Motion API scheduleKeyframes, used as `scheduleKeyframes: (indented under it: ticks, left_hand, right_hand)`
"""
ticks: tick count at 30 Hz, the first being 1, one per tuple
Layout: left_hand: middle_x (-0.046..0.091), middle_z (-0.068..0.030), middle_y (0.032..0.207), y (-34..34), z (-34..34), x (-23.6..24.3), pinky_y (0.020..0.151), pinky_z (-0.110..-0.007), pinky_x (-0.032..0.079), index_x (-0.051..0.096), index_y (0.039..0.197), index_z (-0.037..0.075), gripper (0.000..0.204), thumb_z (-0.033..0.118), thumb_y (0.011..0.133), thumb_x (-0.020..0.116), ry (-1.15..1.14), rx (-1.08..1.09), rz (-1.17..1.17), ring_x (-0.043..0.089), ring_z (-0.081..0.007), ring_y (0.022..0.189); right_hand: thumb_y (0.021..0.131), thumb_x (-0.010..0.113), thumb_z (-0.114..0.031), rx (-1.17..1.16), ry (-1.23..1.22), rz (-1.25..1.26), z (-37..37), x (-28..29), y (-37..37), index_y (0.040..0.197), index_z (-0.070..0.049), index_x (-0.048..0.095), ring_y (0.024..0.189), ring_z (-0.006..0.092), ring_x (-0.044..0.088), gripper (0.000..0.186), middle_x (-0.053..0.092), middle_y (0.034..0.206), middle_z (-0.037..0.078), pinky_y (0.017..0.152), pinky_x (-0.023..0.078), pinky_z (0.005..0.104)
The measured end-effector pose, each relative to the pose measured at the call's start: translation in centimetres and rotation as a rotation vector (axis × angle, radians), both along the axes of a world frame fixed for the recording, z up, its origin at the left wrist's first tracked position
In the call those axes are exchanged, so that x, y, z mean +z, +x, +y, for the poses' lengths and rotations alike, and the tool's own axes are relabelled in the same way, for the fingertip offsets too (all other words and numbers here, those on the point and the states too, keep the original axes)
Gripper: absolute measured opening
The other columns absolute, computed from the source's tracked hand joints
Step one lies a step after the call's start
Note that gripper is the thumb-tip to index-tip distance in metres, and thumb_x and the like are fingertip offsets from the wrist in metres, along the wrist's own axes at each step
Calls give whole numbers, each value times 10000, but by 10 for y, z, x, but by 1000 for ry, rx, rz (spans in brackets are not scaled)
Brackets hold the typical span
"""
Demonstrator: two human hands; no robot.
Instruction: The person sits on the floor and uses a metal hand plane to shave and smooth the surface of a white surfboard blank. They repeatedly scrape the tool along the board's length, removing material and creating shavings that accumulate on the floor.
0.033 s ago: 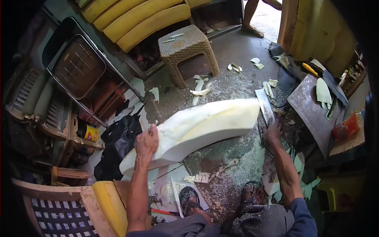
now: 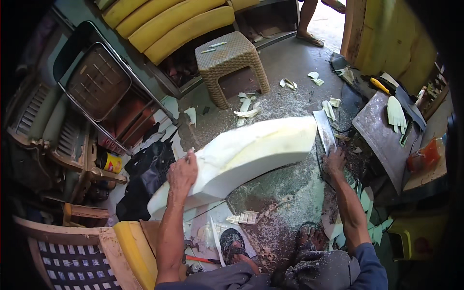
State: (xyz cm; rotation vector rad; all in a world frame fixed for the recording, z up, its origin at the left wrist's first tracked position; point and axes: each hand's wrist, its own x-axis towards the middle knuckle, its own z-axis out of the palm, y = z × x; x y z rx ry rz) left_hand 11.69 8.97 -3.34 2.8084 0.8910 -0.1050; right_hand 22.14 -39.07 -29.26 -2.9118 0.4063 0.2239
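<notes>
A long curved white foam block (image 2: 256,140) lies slanting across the middle of the view. My left hand (image 2: 183,171) grips its left part with bent fingers. My right hand (image 2: 333,159) is closed round the near end of a long, flat metal blade (image 2: 324,128), just beside the block's right end. Pale shavings and offcuts (image 2: 246,110) lie on the gritty floor (image 2: 285,188) around the block and between my sandalled feet (image 2: 232,241).
A woven stool (image 2: 224,58) stands ahead, a folding chair (image 2: 99,82) and carved wooden furniture (image 2: 63,140) left. A wooden frame with webbing (image 2: 104,239) is near left. A metal panel (image 2: 374,121) with tools lies right. Another person's leg (image 2: 307,24) shows in the doorway.
The foam block has shifted slightly upward in the view, its right end a little raised, and my left hand has moved slightly right and up with it.
</notes>
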Motion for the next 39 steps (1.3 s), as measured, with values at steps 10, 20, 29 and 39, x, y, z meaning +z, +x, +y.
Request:
scheduleKeyframes:
  ticks: [10,20,29,39]
  left_hand:
    - [638,-429,1102,-20,-26,-6,1044,-579,456,689,1068,-155,830,536,1061,231,-175,-47,-5,616,-569,1112]
    - [627,-253,1328,-130,-17,-104,1105,-413,415,561,1344,-101,555,384,1081,499,-1046,-127,-456,587,-332,1242]
    - [611,-116,1334,-154,-2,-139,1069,-309,458,507,1432,-50,481,275,1081,553,-1608,-12,-475,579,-154,1193]
    - [647,-105,1287,-86,-68,-35,999,-335,512,499,1426,-17,523,360,1070,566,-1860,108,-377,643,-184,1133]
  right_hand:
    - [963,625,-207,213,699,-492,74,76,-32,1559,-90,419,1179,391,565,642,484,1380,258,1035,458,457]
    - [971,671,-386,791,588,-483,241,185,-30,1480,-61,473,1305,461,478,635,364,1525,294,1054,418,594]
    - [956,696,-377,927,596,-553,271,204,6,1261,-3,568,1276,473,503,500,418,1503,257,1008,468,567]
    - [1022,597,-445,927,544,-304,227,217,-31,1500,-61,491,1214,464,529,622,468,1494,283,1078,448,556]
